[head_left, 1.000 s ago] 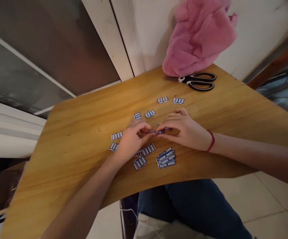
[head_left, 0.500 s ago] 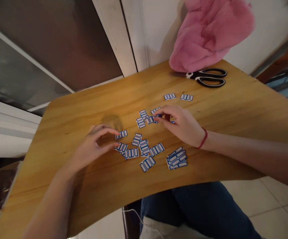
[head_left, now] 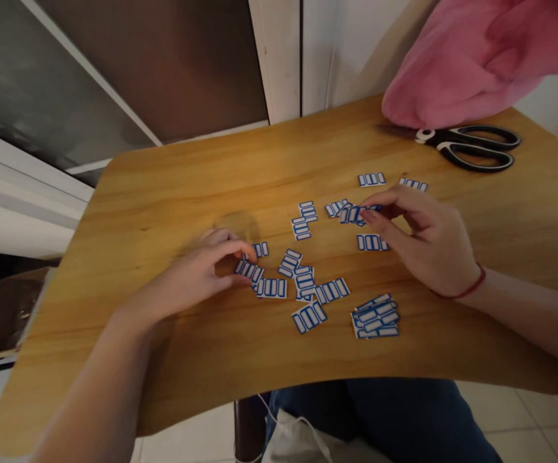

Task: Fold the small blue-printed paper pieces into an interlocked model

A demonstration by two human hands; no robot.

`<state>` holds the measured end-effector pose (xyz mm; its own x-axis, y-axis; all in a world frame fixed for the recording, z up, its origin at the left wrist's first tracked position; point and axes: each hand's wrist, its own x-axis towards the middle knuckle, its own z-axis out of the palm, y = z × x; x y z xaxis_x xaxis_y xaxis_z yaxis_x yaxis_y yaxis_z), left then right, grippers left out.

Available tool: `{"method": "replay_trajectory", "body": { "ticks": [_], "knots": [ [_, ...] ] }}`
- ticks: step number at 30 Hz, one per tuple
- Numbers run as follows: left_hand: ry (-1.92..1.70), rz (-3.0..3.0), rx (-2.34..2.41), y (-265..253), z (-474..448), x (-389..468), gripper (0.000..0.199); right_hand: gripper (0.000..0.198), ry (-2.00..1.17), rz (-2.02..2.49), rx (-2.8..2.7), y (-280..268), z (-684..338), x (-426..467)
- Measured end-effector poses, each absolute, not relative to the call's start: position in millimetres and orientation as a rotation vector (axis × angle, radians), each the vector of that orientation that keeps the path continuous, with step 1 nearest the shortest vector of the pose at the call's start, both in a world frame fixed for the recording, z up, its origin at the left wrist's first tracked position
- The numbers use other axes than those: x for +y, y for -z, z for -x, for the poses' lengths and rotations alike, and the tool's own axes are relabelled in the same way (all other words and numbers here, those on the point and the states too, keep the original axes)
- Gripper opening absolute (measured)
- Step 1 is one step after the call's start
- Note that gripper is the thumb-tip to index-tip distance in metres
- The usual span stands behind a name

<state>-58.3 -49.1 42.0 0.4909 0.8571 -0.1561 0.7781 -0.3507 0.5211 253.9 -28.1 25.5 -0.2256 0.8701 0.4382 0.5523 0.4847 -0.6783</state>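
Small white cards with blue-framed boxes, like label stickers, lie scattered over the wooden table point(head_left: 201, 347). My left hand point(head_left: 206, 267) is at the left of them, thumb and index finger curved around a label card point(head_left: 248, 272) at its edges. Another card behind those fingers is partly hidden. My right hand point(head_left: 423, 235), with a red cord at the wrist, pinches a label card point(head_left: 352, 214) above other cards at the far side. Below this hand lies a single card point(head_left: 372, 242). A fanned pile of label cards point(head_left: 376, 316) rests near the front edge.
Black-handled scissors point(head_left: 476, 146) lie at the back right, beside a pink fluffy cloth point(head_left: 462, 71) against the wall. Two single cards, one of them this card point(head_left: 371, 179), lie near the back. A dark-panelled door point(head_left: 201, 64) stands behind the table.
The view has shifted, so the table things appear further right. My left thumb and index finger have closed in on a card. My right hand still pinches a card, drawn slightly rightward from the cluster.
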Motion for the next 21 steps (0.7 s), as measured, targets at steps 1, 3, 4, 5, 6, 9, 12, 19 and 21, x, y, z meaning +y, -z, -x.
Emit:
{"method": "replay_trajectory", "body": {
  "ticks": [1,3,4,5,6,9,12,19,21],
  "knots": [
    [-0.181,-2.213,1.335,-42.7,58.8,-49.0,0.019,0.008,-0.489,1.188,-1.917,-25.1,-253.6,-27.9],
    [-0.154,-2.224,1.33,-45.3,61.4,-48.8,0.015,0.009,-0.499,1.189,-1.92,-24.6,-253.1,-27.4],
    [-0.14,-2.22,1.329,-47.1,63.6,-48.9,0.014,0.01,-0.506,1.185,-1.917,-24.4,-253.0,-27.0],
    [-0.118,-2.207,1.33,-49.3,66.4,-49.1,0.015,0.01,-0.513,1.179,-1.911,-24.2,-252.9,-26.6],
    [-0.09,-2.19,1.334,-51.6,69.5,-49.6,0.015,0.011,-0.523,1.174,-1.906,-23.9,-253.0,-26.2],
    [-0.01,-2.152,1.373,-57.4,76.5,-51.5,0.015,0.011,-0.552,1.187,-1.884,-22.9,-253.1,-25.4],
    [-0.061,-2.184,1.405,-58.4,72.7,-53.4,0.019,0.013,-0.588,1.203,-1.862,-21.7,-252.8,-25.2],
    [-0.1,-2.247,1.346,-47.8,49.1,-54.7,0.022,0.013,-0.617,1.203,-1.837,-18.6,-252.5,-23.9],
    [-0.086,-2.262,1.339,-47.1,48.2,-54.9,0.015,0.011,-0.619,1.179,-1.843,-18.3,-252.4,-23.5]
  ]
}}
